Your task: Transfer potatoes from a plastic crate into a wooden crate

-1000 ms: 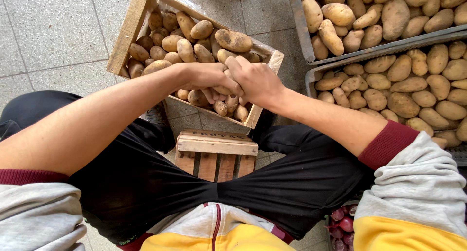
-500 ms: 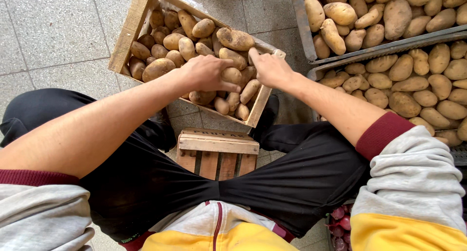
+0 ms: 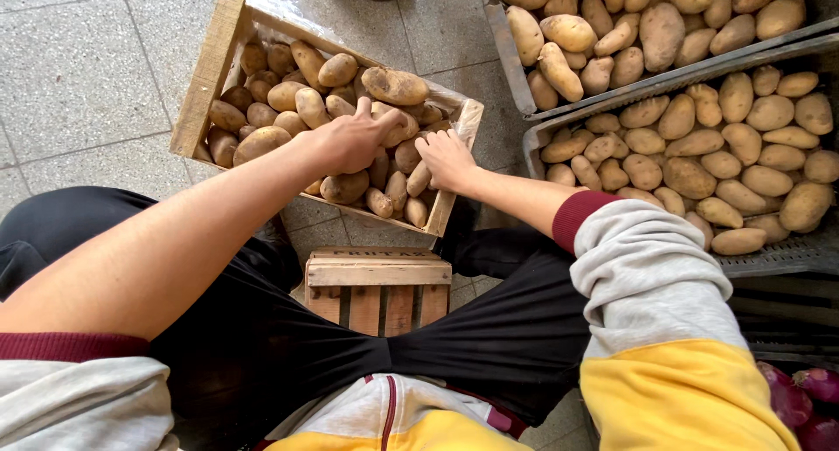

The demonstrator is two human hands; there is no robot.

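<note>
potatoes [image 3: 336,70] fill the wooden crate [image 3: 208,73] on the tiled floor [image 3: 70,75], where the left hand [image 3: 351,139] rests loosely curled on the pile and the right hand [image 3: 447,159] presses open-fingered beside it, neither grasping one.

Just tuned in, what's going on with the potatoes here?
A seated person has both hands in a wooden crate of potatoes on the tiled floor. The left hand rests on the pile in the middle; the right hand is at the crate's near right corner, fingers down among the potatoes. Two grey crates of more potatoes stand to the right, and a small wooden stool shows between the legs.
</note>
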